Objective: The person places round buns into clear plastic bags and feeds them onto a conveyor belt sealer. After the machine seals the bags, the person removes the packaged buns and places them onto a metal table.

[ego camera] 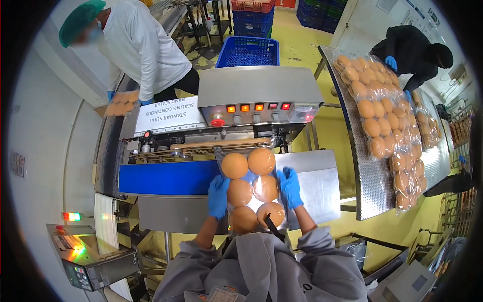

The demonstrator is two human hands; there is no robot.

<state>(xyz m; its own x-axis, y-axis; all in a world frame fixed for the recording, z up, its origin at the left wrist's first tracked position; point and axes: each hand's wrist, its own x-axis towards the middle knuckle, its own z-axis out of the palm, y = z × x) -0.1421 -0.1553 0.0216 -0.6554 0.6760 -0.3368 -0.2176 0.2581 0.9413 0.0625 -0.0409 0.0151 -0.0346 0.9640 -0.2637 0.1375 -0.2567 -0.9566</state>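
A clear plastic bag of round brown buns [240,192] lies between my hands, its far edge at the front of a continuous band sealer [260,88]. My left hand [219,196], in a blue glove, grips the bag's left side. On the right side, my right hand [289,187], also gloved in blue, is at the bag's edge with fingers bent; whether it pinches the film I cannot tell. Under the bag, the sealer's blue conveyor belt [166,177] runs off to the left, and a steel plate [317,185] extends to the right.
A perforated metal table [364,188] at the right holds many bagged buns [381,124], with a co-worker in dark clothes behind it. Another co-worker in white handles bagged buns [122,102] at the far left. An empty blue crate [247,51] stands behind the sealer.
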